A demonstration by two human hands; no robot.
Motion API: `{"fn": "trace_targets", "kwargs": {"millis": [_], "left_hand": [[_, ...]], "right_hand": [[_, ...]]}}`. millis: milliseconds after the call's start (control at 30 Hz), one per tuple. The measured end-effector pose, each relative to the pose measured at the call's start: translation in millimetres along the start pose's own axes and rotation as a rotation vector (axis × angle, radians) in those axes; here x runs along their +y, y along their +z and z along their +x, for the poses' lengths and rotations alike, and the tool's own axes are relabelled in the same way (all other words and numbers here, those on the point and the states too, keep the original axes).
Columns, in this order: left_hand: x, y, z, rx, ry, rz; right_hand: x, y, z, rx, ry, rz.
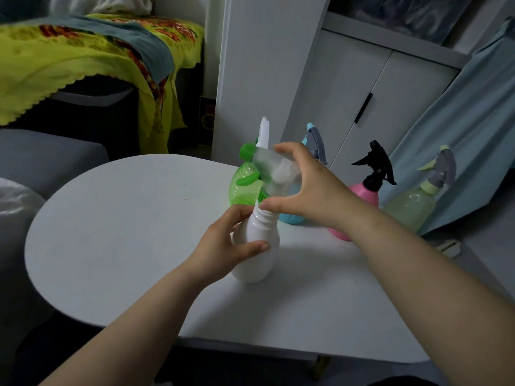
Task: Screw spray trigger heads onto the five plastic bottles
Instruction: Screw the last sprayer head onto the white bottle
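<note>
— Now where is the white bottle (264,227)?
— Upright on the table (125,232), left hand (223,246) gripping its body, right hand (309,190) clasping the trigger head (264,165) above the neck. Best keep the head square and the bottle steady while twisting.

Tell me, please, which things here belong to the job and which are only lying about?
Job: white bottle, held by the left hand; spray head, gripped by the right hand; green bottle; blue bottle; pink bottle; yellow bottle.

Lying about: blanket; cabinet; blue cloth.
</note>
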State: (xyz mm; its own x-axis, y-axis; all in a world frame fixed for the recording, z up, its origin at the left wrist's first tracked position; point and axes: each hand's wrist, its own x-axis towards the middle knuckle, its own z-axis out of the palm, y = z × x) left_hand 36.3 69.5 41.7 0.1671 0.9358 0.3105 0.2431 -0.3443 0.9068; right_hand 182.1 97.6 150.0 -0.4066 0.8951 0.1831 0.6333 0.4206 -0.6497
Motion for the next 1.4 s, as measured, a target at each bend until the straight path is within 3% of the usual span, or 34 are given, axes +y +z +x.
{"fn": "trace_targets", "kwargs": {"millis": [133,333,500,633,767,933,1200,1400], "left_hand": [[1,0,0,-0.011,-0.009,-0.007],[1,0,0,-0.004,0.001,-0.024],[-1,0,1,-0.008,0.005,-0.036],[-2,0,1,-0.004,0.013,-0.036],[-2,0,3,0.000,0.018,-0.048],[-3,0,3,0.003,0.004,-0.052],[-4,1,3,0.008,0.004,-0.060],[-6,-3,5,-0.096,-0.063,-0.081]], "right_hand": [[4,-5,-3,-0.134,0.021,0.078],[8,9,-6,-0.005,0.020,0.140],[21,13,-15,-0.198,0.030,0.403],[26,17,-14,-0.068,0.035,0.600],[29,35,-9,0.123,0.082,0.522],[32,35,-15,-0.077,0.025,0.622],[28,51,-11,0.228,0.089,0.598],[29,44,-14,0.060,0.035,0.661]]}}
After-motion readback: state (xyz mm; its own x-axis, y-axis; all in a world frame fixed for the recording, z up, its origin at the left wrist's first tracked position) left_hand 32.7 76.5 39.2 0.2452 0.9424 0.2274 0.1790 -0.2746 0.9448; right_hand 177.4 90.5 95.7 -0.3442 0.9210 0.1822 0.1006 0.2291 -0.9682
